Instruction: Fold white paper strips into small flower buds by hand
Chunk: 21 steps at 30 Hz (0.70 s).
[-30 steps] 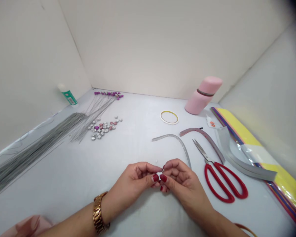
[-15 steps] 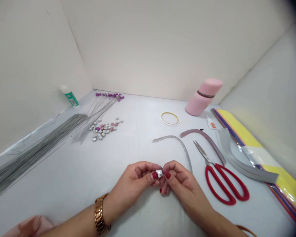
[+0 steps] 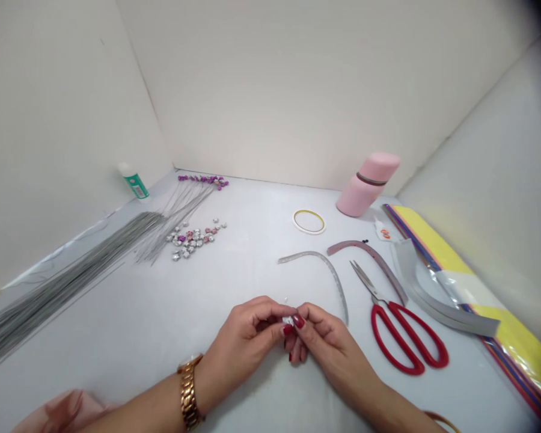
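A small silver folded paper star [image 3: 288,321] is pinched between the fingertips of both hands, low in the middle of the view. My left hand [image 3: 252,331] grips it from the left with thumb and forefinger. From the right, my right hand [image 3: 327,340] presses thumb and finger on it, covering part of it. Just beyond the fingertips lies a tiny white bit [image 3: 286,299]. A curved silver paper strip [image 3: 329,264] lies past my right hand. Farther left sits a loose pile of silver, pink and purple stars [image 3: 192,240].
Grey wires [image 3: 72,282] run along the left, near purple-topped stems [image 3: 202,180] and a glue stick [image 3: 134,181]. On the right are red-handled scissors [image 3: 406,337], a pinkish strip [image 3: 374,255], grey strips [image 3: 451,316], coloured sheets [image 3: 469,270], a tape roll [image 3: 309,231] and a pink bottle [image 3: 365,186].
My right thumb has shifted left over the star, which is now more covered and turned between the fingers. The whole view has shifted slightly.
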Motion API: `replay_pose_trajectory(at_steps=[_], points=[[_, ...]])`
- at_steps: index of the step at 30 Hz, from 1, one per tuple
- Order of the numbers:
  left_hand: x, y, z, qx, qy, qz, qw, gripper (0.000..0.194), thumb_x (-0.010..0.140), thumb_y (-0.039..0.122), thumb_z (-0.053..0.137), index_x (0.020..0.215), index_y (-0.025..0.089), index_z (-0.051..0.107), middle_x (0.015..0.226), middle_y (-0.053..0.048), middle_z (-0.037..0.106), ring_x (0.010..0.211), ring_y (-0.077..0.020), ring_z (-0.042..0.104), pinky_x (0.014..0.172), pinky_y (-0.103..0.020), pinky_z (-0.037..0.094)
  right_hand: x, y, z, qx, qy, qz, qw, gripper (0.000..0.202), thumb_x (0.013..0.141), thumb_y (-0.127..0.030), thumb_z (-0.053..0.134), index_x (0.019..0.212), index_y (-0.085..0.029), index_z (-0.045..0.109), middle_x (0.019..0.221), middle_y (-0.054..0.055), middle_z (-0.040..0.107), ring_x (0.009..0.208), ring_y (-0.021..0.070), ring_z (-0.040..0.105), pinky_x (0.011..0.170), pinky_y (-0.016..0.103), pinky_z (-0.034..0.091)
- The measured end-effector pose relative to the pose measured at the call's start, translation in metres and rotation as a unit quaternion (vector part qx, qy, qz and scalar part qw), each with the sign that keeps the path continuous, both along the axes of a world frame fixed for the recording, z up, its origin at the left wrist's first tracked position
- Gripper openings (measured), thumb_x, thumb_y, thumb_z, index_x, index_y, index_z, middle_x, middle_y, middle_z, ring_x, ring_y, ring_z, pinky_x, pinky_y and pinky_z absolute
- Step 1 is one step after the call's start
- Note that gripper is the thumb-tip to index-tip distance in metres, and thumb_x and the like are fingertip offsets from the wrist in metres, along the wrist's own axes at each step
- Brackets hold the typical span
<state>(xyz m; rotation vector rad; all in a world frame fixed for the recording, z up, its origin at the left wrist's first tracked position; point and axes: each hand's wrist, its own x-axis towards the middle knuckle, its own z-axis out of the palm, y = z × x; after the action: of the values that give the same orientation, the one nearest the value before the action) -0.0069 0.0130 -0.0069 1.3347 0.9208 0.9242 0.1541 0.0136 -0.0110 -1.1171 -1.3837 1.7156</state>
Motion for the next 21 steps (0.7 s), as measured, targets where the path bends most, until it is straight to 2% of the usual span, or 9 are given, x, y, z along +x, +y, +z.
replay_pose_trajectory(at_steps=[3,5,7,9,10,14,18,21], points=[[-0.003,0.0,0.003,0.057,0.058,-0.005,0.997,0.021,0.083,0.021,0.048,0.095,0.018,0.065,0.076,-0.004,0.06,0.073,-0.0156,0.058,0.076,-0.029,0.043,0.0,-0.001,0.001,0.005,0.004,0.007,1.0,0.027,0.087,-0.036,0.044,0.07,-0.016,0.049,0.058,-0.001,0.057,0.05,0.0091,0.051,0.05,0.021,0.038],[-0.002,-0.001,0.003,0.059,0.052,-0.006,0.997,0.021,0.084,0.023,0.047,0.094,0.018,0.065,0.075,-0.004,0.06,0.074,-0.0156,0.058,0.077,-0.03,0.042,-0.001,-0.001,0.001,0.002,0.014,0.012,1.0,0.027,0.087,-0.036,0.044,0.07,-0.016,0.048,0.057,-0.001,0.057,0.049,0.0092,0.051,0.049,0.021,0.037],[0.001,-0.004,0.001,0.031,-0.002,-0.004,1.0,0.02,0.084,0.024,0.046,0.093,0.016,0.062,0.072,-0.003,0.058,0.067,-0.0149,0.059,0.073,-0.031,0.044,-0.002,-0.002,0.0,-0.004,0.035,0.015,0.999,0.027,0.087,-0.036,0.044,0.07,-0.016,0.047,0.057,-0.001,0.057,0.048,0.0089,0.05,0.048,0.021,0.036],[0.006,-0.006,-0.002,-0.034,-0.1,-0.015,0.994,0.019,0.085,0.025,0.045,0.1,0.015,0.053,0.06,0.0,0.057,0.056,-0.0152,0.059,0.061,-0.031,0.046,-0.004,-0.003,-0.001,-0.013,0.058,0.014,0.998,0.027,0.087,-0.036,0.043,0.07,-0.015,0.047,0.056,-0.002,0.055,0.047,0.0082,0.05,0.048,0.02,0.035],[0.008,-0.007,-0.003,-0.056,-0.131,-0.019,0.99,0.016,0.086,0.025,0.043,0.095,0.014,0.052,0.057,0.0,0.057,0.053,-0.0156,0.059,0.057,-0.03,0.046,-0.004,-0.004,-0.001,-0.018,0.068,0.012,0.997,0.027,0.088,-0.035,0.043,0.07,-0.015,0.047,0.056,-0.002,0.054,0.047,0.0078,0.049,0.047,0.02,0.034],[0.013,-0.009,-0.005,-0.079,-0.172,-0.025,0.982,0.012,0.085,0.024,0.045,0.085,0.013,0.049,0.052,-0.001,0.059,0.046,-0.0168,0.06,0.049,-0.028,0.045,-0.006,-0.008,-0.004,-0.034,0.089,0.017,0.995,0.027,0.09,-0.034,0.039,0.072,-0.015,0.047,0.055,-0.003,0.052,0.046,0.0074,0.05,0.046,0.019,0.033],[0.011,-0.011,0.0,-0.058,-0.119,-0.039,0.99,0.017,0.088,0.028,0.038,0.092,0.014,0.047,0.057,-0.003,0.063,0.049,-0.0178,0.062,0.052,-0.03,0.047,-0.008,-0.011,-0.007,-0.065,0.122,0.019,0.99,0.026,0.09,-0.034,0.037,0.074,-0.016,0.046,0.051,-0.006,0.046,0.04,0.0063,0.048,0.043,0.018,0.033],[0.007,-0.011,0.003,0.029,0.021,-0.009,0.999,0.018,0.088,0.029,0.037,0.093,0.016,0.048,0.061,-0.003,0.063,0.059,-0.0168,0.062,0.059,-0.028,0.046,-0.009,-0.012,-0.009,-0.078,0.137,0.01,0.988,0.026,0.09,-0.034,0.036,0.074,-0.016,0.045,0.05,-0.006,0.045,0.038,0.0055,0.046,0.041,0.017,0.033]])
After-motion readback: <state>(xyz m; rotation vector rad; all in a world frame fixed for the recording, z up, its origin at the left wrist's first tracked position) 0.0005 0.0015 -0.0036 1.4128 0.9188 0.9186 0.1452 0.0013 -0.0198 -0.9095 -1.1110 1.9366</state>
